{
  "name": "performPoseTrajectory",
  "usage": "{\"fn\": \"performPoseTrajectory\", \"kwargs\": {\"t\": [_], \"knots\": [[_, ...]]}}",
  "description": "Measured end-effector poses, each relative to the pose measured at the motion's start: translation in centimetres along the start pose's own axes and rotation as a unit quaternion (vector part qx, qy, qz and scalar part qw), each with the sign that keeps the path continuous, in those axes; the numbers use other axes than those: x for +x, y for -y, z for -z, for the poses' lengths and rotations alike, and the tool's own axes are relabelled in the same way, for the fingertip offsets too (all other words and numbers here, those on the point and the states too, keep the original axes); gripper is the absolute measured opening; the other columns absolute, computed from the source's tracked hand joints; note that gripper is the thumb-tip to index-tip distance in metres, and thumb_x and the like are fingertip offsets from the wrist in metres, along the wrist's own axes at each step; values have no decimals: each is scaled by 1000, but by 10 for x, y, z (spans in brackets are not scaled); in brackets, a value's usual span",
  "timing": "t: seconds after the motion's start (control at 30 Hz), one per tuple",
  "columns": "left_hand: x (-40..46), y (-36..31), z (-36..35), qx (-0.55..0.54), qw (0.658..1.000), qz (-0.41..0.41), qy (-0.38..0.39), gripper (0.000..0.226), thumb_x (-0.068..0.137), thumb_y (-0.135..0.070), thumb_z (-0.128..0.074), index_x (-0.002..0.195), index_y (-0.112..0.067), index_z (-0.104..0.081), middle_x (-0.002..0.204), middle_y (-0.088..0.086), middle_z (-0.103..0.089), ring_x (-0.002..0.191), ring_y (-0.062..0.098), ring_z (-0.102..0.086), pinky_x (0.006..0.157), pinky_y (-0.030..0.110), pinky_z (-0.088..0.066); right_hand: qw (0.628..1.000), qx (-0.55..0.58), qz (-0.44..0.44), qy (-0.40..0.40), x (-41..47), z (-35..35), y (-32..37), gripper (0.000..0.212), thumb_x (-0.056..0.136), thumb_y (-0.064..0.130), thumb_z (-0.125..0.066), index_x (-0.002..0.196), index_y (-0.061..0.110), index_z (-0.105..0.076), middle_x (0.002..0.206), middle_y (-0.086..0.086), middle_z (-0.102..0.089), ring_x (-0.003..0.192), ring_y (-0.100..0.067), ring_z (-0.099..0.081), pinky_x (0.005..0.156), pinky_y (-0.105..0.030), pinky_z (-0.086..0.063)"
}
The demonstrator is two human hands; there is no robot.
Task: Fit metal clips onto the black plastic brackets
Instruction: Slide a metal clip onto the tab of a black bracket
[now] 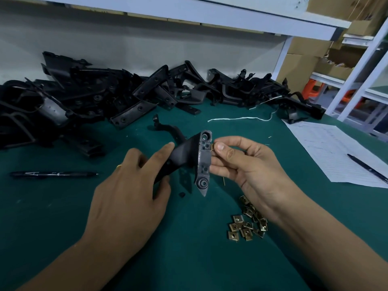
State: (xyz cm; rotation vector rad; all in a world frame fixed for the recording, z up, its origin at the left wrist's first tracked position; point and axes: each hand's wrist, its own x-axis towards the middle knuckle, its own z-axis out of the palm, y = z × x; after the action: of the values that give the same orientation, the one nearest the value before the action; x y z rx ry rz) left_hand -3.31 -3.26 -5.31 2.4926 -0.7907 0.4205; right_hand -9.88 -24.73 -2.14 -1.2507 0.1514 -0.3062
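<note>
**Head view: clip going onto bracket, mid-bench**

Head camera is looking down on a green mat (63, 217).

- Bracket (201, 162): black plastic, being held up off the mat at centre, its ribbed face turned toward the camera, pointed end down.
- Left hand (130, 198): gripping the bracket's curved arm from the left, fingers curling round it, forefinger lying along the top.
- Right hand (245, 164): thumb and forefinger pinching a clip (212, 146) against the bracket's right edge near the upper end; remaining fingers touching the bracket lower down.
- Loose clips (248, 222): brass-coloured heap lying on the mat, near right, under the right wrist.
- Bracket pile (105, 95): black parts running along the far edge, left to right.
- Single bracket (168, 128): lying on the mat just beyond the hands.
- Marker (52, 174): black, lying at left.
- Paper (336, 152): lined sheet lying at right, a pen (367, 168) resting on it.
- String (239, 118): white strand lying far right of centre.
</note>
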Motion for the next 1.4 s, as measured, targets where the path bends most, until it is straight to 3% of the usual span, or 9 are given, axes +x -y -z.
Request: {"fn": "performPoseTrajectory", "kwargs": {"t": [0.33,0.67,0.83,0.97,1.07,1.17,1.3,1.4], "knots": [[-1,2,-1,-3,1000,-18,-1,60,94,-38,-56,152,-40,-41,94,-8,-41,65,12,-46,49,29,-37,999,5,41,-30,-4,-8,-6,20,84,14,-75,99,1,-72,90,-18,-79,81,-23,-78,73,-27,-62],[-3,2,-4,12,999,-28,-14,63,90,-29,-69,150,-32,-50,94,-3,-46,64,17,-48,49,29,-39,994,-44,75,-65,-9,-12,-12,12,89,9,-75,95,-1,-72,79,-17,-77,79,-27,-79,72,-31,-63],[-4,2,-3,11,999,-41,-18,62,88,-27,-71,148,-30,-53,93,-3,-49,66,18,-48,47,31,-43,990,-79,84,-75,-9,-12,-8,11,90,3,-75,95,-6,-72,84,-32,-73,76,-29,-79,68,-31,-63],[-6,0,-2,20,999,-34,-20,64,88,-26,-72,149,-30,-53,92,-2,-48,66,20,-48,46,32,-42,991,-77,85,-75,-12,-18,-10,7,89,7,-77,90,0,-75,83,-35,-70,74,-24,-78,68,-28,-62],[-5,0,-1,17,999,-19,-24,63,91,-29,-68,151,-33,-47,94,-3,-44,66,19,-47,46,31,-41,989,-93,86,-81,-11,-19,-14,6,93,11,-74,92,6,-77,79,-22,-76,78,-26,-78,72,-31,-64],[-4,-3,2,22,999,-7,-22,62,93,-34,-60,152,-34,-40,95,-5,-40,62,15,-41,44,26,-30,973,-205,83,-72,-13,-25,-21,11,98,26,-71,99,16,-76,83,-11,-79,86,-31,-78,81,-44,-64],[-5,-6,2,33,999,-19,-15,64,93,-35,-60,153,-33,-39,95,-4,-39,61,15,-40,43,23,-22,939,-307,111,-104,-21,-32,-22,14,93,37,-75,90,24,-74,77,3,-77,67,-13,-76,64,-25,-60],[-5,-7,2,38,999,-22,-1,68,93,-32,-65,154,-33,-38,95,-3,-39,63,15,-42,42,24,-23,894,-402,124,-156,-22,-32,-21,26,89,50,-74,80,25,-72,69,7,-74,61,-9,-70,61,-24,-54]]}}
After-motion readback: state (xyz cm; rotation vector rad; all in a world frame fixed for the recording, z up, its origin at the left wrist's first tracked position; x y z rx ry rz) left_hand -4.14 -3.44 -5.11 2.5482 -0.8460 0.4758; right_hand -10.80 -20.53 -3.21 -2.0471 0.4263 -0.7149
